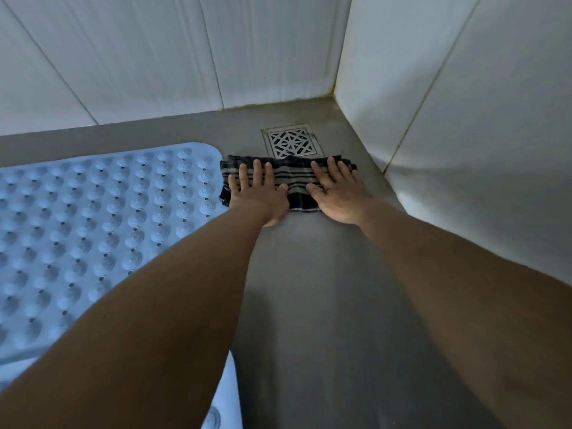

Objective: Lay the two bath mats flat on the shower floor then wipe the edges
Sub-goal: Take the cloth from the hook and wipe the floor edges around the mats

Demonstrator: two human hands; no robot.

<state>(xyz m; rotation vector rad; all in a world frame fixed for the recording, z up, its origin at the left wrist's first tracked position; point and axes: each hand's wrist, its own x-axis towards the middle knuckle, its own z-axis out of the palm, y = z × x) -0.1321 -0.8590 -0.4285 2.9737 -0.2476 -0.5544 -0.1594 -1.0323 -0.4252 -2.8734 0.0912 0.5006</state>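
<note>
A pale blue studded bath mat [93,218] lies flat on the grey shower floor [325,289] at the left. A second pale mat's corner [226,407] shows at the bottom, mostly hidden under my left forearm. A dark checked cloth [289,178] lies folded on the floor just right of the mat's far corner. My left hand [260,190] presses flat on the cloth's left half, fingers spread. My right hand [337,190] presses flat on its right half, fingers spread too.
A square metal drain grate [292,142] sits in the floor just beyond the cloth. White tiled walls [185,57] rise at the back and the right, meeting in a corner [335,88] near the drain.
</note>
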